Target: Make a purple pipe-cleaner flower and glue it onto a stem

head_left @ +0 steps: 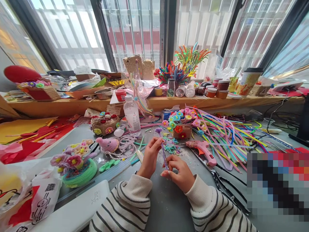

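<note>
My left hand [150, 157] pinches the upper part of a thin purple pipe-cleaner flower stem [164, 154], just below its small purple bloom [158, 130]. Around the stem's lower end my right hand [180, 172] is closed, fingers pressed together. Both hands hover over the grey table [166, 203], in striped sleeves. A heap of small turquoise and pink pieces [172, 146] lies just behind the stem. To the right of my hands rests a pink glue gun [204, 149].
A basket of pipe-cleaner flowers [182, 127] and a spread of coloured pipe cleaners [229, 135] lie to the right. A clear bottle [132, 116], a pearl string [124, 146], a pink knitted figure [107, 144] and a green flower basket [76, 169] stand left. Black pliers [227, 188] lie right.
</note>
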Demonstrator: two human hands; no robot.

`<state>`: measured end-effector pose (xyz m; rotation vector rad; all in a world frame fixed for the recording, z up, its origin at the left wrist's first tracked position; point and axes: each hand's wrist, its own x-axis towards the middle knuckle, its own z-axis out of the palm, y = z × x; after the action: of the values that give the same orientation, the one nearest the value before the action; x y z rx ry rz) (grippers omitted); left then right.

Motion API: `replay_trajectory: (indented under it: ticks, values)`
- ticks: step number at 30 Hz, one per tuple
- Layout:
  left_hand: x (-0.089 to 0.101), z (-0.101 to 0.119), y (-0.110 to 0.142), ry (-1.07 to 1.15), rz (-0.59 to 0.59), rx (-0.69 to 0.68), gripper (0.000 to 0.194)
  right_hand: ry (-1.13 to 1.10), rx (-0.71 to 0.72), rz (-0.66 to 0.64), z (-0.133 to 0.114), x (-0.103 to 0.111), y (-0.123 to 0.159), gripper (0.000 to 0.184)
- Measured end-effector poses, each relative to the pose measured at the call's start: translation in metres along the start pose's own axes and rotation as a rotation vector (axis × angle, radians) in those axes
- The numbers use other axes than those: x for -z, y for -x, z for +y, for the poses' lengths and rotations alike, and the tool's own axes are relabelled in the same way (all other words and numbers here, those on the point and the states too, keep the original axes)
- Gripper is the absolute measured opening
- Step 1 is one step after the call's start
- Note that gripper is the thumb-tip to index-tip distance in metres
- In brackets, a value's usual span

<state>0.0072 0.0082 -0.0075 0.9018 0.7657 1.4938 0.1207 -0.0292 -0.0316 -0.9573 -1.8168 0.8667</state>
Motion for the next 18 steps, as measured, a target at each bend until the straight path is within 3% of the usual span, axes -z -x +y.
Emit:
replay_trajectory:
  ticks: [11, 18]
  values:
    - [0.002, -0.0004, -0.0005, 0.017, 0.02, 0.007, 0.013, -0.03, -0.008, -0.041, 0.0015, -0.001, -0.0001, 0.047]
    - [0.0013, 0.0018, 0.001, 0.004, 0.013, 0.016, 0.012, 0.011, 0.016, -0.112, -0.0007, -0.0013, 0.0008, 0.066]
